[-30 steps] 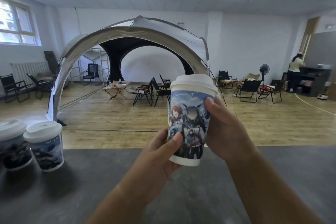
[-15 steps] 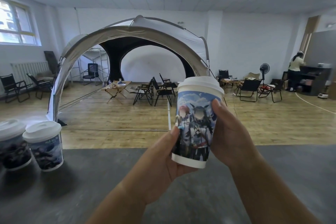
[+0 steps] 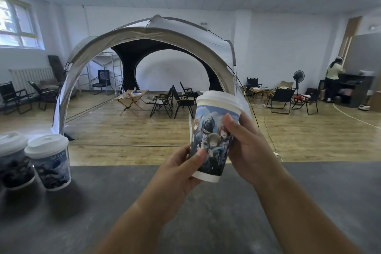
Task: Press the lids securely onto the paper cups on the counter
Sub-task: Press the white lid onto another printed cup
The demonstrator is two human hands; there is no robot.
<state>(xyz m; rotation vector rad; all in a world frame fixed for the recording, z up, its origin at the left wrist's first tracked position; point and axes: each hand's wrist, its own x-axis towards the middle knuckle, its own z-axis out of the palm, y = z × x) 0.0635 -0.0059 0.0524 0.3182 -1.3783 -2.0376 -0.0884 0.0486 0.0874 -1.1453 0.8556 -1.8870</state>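
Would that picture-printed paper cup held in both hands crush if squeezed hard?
Probably light: the left hand and right hand hold the paper cup tilted above the counter. Its paper wall would likely dent under a squeeze, though the white lid should stiffen the rim. Its narrow base suggests easy tipping.

both hands hold 1 printed paper cup (image 3: 212,140) above the dark counter (image 3: 103,212), tilted a little, its white lid (image 3: 219,99) on; the left hand (image 3: 179,169) grips its lower side, the right hand (image 3: 247,146) wraps its right side; 2 lidded cups (image 3: 51,163) stand at far left, touching
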